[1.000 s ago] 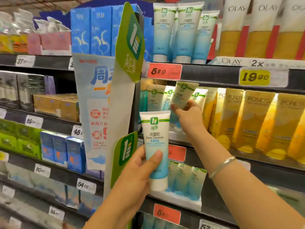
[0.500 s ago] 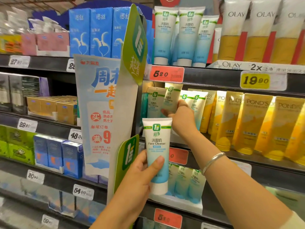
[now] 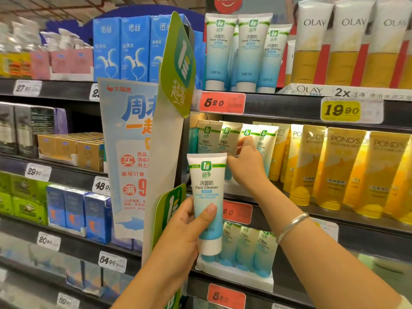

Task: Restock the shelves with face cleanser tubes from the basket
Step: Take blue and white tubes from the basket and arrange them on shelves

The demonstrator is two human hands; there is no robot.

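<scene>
My left hand (image 3: 187,228) holds a white and blue face cleanser tube (image 3: 208,197) upright, cap down, in front of the shelves. My right hand (image 3: 247,166) reaches into the middle shelf, fingers on a tube (image 3: 229,139) standing in the row of face cleanser tubes (image 3: 208,139) there. More of the same tubes stand on the top shelf (image 3: 238,52) and in a tray on the lower shelf (image 3: 245,248). The basket is out of view.
A green and white promo sign (image 3: 176,85) juts out left of the tubes. Yellow Pond's tubes (image 3: 343,168) fill the middle shelf to the right, Olay tubes (image 3: 352,45) stand above. Blue boxes (image 3: 78,215) and price tags (image 3: 221,103) line the shelves.
My right hand has pushed its tube deeper into the middle-shelf row and set it upright. The left hand's tube has stayed roughly in place.
</scene>
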